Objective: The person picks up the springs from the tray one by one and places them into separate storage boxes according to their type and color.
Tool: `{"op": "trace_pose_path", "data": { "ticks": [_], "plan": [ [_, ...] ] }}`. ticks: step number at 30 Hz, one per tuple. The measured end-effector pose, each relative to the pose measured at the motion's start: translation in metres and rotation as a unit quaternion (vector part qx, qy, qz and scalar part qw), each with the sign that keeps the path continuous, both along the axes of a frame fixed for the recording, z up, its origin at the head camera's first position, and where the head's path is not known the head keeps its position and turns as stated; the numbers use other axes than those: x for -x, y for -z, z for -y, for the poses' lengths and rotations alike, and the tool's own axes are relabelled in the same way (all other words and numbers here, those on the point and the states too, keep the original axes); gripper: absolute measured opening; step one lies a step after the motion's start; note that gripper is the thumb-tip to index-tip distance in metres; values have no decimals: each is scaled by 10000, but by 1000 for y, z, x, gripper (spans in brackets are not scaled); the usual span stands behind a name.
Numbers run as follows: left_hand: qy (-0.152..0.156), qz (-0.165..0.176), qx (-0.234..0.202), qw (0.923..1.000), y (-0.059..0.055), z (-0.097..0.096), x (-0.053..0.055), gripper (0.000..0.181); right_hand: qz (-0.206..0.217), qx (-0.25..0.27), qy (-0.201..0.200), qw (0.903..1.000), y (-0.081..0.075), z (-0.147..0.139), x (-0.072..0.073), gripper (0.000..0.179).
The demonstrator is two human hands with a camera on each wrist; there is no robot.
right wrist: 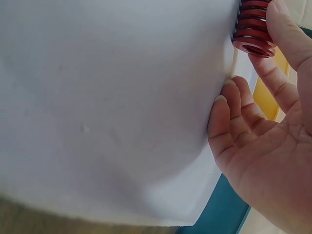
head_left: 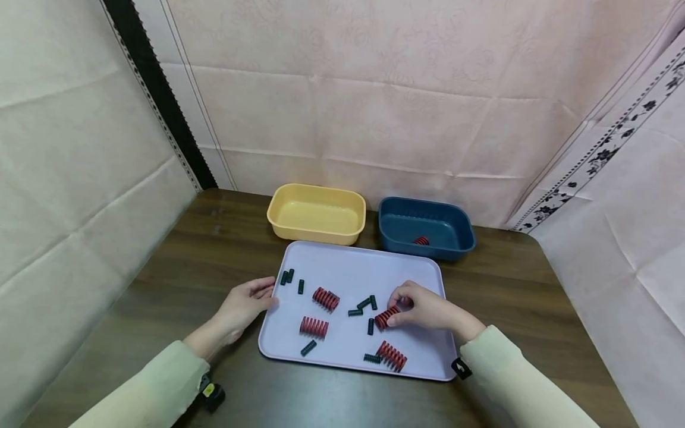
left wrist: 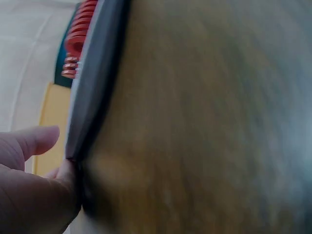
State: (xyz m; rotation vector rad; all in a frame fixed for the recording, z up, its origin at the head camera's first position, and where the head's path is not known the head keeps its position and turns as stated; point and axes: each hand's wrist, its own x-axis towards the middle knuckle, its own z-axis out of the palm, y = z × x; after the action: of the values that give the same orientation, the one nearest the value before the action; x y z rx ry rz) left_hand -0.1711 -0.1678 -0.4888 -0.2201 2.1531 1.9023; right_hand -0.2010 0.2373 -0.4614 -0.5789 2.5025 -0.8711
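Observation:
With thumb and index finger, my right hand (head_left: 423,306) pinches a red coil spring (head_left: 383,320) over the right half of the white tray (head_left: 342,351). In the right wrist view that spring (right wrist: 253,24) sits between thumb and index, the other fingers bent against the tray. My left hand (head_left: 243,306) is at the tray's left edge; its fingers touch the rim while the thumb stands off it in the left wrist view. Other red springs (head_left: 314,327) lie on the tray, one (head_left: 392,355) beside a small dark green spring (head_left: 372,358). More green springs (head_left: 371,326) lie near my right fingertips.
Behind the tray stand a yellow bin (head_left: 316,229) and, to its right, a blue bin (head_left: 428,246) with a red spring (head_left: 421,240) inside. Pale cloth (head_left: 348,119) hangs behind and on both sides of the brown wooden table (head_left: 235,249).

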Motion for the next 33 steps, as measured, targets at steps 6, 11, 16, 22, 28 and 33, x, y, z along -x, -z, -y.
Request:
{"op": "trace_pose_path", "data": {
  "ticks": [6,11,16,22,28,33],
  "plan": [
    [-15,18,414,9991,3,1,4,47,22,7,1,10000,1,-2,2,27],
    [143,-64,422,9990,0,2,6,49,-3,40,4,10000,-1,-3,1,27],
    [151,85,535,9984,1,3,7,48,127,139,-130,9997,-2,-4,0,27],
    [85,166,692,9974,1,6,4,47,66,204,-303,9993,-1,-2,-1,26],
    [33,248,707,9972,0,8,3,45,-309,34,-292,9991,0,0,-2,20],
    [91,234,588,9980,-1,4,5,45,-441,-133,-49,9989,-8,-11,0,17]
  ]
}}
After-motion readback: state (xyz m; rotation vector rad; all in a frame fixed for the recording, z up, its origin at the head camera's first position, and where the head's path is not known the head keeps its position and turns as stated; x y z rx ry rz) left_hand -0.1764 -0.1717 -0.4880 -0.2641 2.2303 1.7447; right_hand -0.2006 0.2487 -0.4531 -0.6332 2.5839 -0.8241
